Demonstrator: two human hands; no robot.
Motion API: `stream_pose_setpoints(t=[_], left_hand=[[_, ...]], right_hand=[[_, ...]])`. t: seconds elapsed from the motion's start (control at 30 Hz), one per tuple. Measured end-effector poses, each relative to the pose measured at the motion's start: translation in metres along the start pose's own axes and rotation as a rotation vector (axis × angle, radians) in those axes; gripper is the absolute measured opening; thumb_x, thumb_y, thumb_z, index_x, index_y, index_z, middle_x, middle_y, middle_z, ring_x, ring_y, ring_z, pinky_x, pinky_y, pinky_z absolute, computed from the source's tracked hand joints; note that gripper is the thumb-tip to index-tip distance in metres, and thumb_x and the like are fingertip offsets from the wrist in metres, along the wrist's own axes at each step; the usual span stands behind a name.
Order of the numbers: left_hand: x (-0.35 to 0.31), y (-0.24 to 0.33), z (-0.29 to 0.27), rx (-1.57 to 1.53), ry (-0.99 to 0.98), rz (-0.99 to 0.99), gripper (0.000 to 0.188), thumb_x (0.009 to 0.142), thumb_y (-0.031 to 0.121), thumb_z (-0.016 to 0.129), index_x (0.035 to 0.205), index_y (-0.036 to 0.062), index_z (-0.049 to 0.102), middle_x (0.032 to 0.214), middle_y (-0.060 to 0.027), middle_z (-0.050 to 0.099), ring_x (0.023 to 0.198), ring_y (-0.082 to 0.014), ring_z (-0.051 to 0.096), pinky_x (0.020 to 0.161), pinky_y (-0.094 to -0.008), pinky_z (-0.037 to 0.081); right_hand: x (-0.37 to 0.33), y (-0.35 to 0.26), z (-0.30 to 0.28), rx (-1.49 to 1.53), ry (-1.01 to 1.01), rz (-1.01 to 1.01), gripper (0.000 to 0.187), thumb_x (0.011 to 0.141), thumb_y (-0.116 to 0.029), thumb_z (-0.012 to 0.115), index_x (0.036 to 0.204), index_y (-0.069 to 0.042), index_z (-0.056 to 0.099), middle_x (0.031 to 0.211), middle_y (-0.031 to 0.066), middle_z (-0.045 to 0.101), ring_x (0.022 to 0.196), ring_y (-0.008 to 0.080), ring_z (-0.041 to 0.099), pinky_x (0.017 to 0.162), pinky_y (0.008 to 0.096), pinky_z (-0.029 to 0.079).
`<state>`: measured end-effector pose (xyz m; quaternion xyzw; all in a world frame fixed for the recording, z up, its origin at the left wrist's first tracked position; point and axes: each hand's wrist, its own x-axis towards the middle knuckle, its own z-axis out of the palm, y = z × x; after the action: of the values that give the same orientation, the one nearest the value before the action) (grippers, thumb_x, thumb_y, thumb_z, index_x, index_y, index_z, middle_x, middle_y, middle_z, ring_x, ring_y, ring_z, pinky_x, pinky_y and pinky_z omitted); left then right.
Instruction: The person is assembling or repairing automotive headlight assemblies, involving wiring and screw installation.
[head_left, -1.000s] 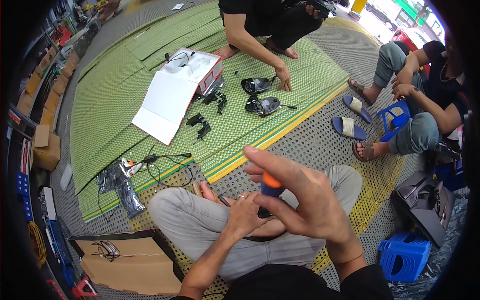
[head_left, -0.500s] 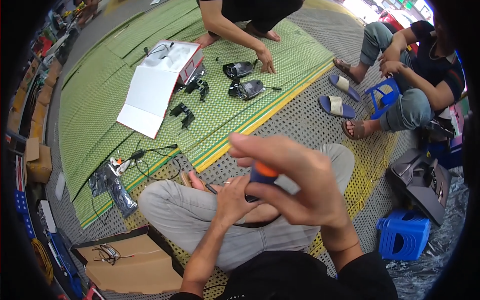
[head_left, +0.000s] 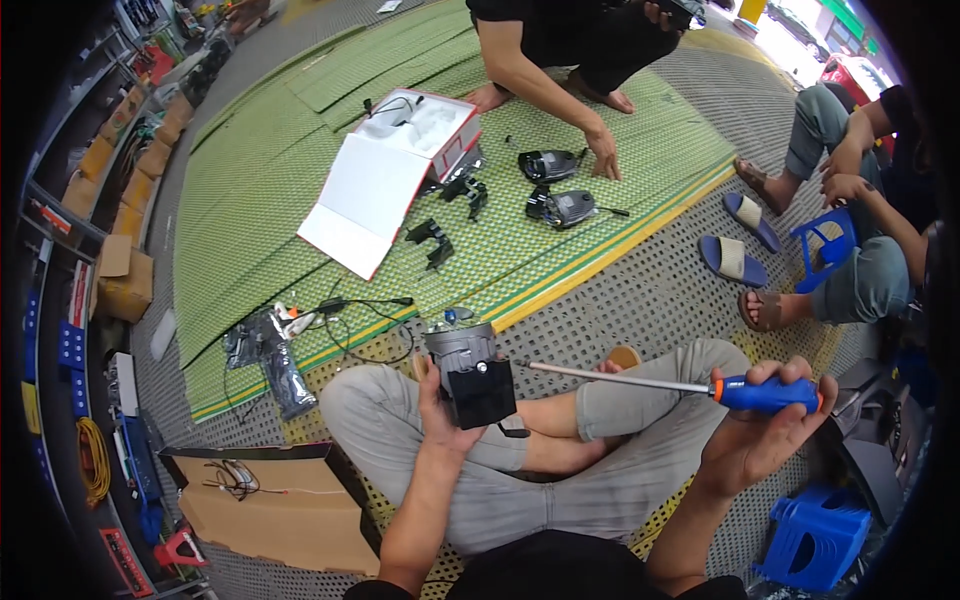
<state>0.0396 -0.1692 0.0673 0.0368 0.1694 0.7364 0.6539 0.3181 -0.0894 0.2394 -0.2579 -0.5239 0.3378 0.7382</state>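
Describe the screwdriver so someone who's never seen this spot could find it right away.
Start at the green mat, then come down to the crossed legs of the seated person. Above the knees, the right hand holds the screwdriver. Its blue and orange handle and long bare metal shaft set it apart from the black parts around it.

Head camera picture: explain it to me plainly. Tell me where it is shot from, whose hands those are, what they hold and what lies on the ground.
The picture comes from a wide fisheye camera worn on a person's head, looking down, so straight edges bend near the rim. That person sits cross-legged; the two forearms rising from the bottom edge are their own. The left hand grips a grey and black device over the lap. The right hand holds a screwdriver with a blue and orange handle, its shaft pointing toward the device. Ahead lies a green mat with an open white box, small black parts and two dark devices. Another person's hand rests on the mat. A cardboard piece lies at lower left.
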Motion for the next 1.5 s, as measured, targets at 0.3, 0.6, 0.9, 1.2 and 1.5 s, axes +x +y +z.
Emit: stream_pose_setpoints(t=[0.3, 0.6, 0.9, 1.2, 1.5], left_hand=[[-0.004, -0.003, -0.008, 0.151, 0.011, 0.033, 0.096, 0.089, 0.057, 0.071, 0.156, -0.0013, 0.033, 0.145, -0.0247, 0.055, 0.129, -0.0343, 0.060, 0.106, -0.0487, 0.054], [-0.005, -0.003, 0.000, 0.140, 0.007, 0.042, 0.095, 0.090, 0.055, 0.070, 0.156, -0.0027, 0.033, 0.141, -0.0266, 0.058, 0.125, -0.0355, 0.063, 0.106, -0.0485, 0.054], [-0.006, -0.005, -0.015, 0.162, 0.106, 0.067, 0.088, 0.089, 0.042, 0.075, 0.158, 0.0069, 0.033, 0.150, -0.0228, 0.051, 0.128, -0.0361, 0.060, 0.105, -0.0472, 0.054], [-0.008, 0.001, -0.013, 0.200, 0.098, 0.100, 0.093, 0.077, 0.029, 0.089, 0.150, -0.0005, 0.039, 0.137, -0.0173, 0.060, 0.122, -0.0301, 0.064, 0.106, -0.0439, 0.054], [-0.010, 0.001, -0.005, 0.323, 0.074, 0.081, 0.106, 0.070, 0.019, 0.093, 0.154, 0.0042, 0.029, 0.136, -0.0151, 0.057, 0.125, -0.0288, 0.061, 0.108, -0.0428, 0.052]], right_hand=[[-0.001, 0.003, 0.021, 0.067, -0.133, -0.012, 0.053, 0.106, -0.031, 0.059, 0.147, -0.016, 0.027, 0.114, 0.0142, 0.045, 0.094, 0.0238, 0.065, 0.074, 0.0536, 0.069], [0.011, -0.001, 0.017, 0.137, -0.258, -0.051, 0.049, 0.104, -0.028, 0.063, 0.140, -0.016, 0.033, 0.111, 0.0152, 0.049, 0.091, 0.0282, 0.069, 0.076, 0.0591, 0.067], [0.040, -0.034, 0.013, -0.208, -0.447, 0.038, 0.061, 0.093, -0.044, 0.077, 0.130, -0.012, 0.041, 0.108, 0.0269, 0.066, 0.096, 0.0344, 0.073, 0.084, 0.0457, 0.064], [0.051, -0.025, -0.037, -0.733, -0.373, 0.089, 0.054, 0.080, -0.043, 0.087, 0.099, -0.003, 0.056, 0.082, 0.0035, 0.060, 0.067, 0.0138, 0.060, 0.059, 0.0272, 0.046], [0.110, -0.074, -0.013, -1.245, -1.416, -0.423, 0.043, 0.082, -0.040, 0.079, 0.114, -0.013, 0.071, 0.083, 0.0061, 0.057, 0.069, 0.0246, 0.063, 0.059, 0.0384, 0.051]])
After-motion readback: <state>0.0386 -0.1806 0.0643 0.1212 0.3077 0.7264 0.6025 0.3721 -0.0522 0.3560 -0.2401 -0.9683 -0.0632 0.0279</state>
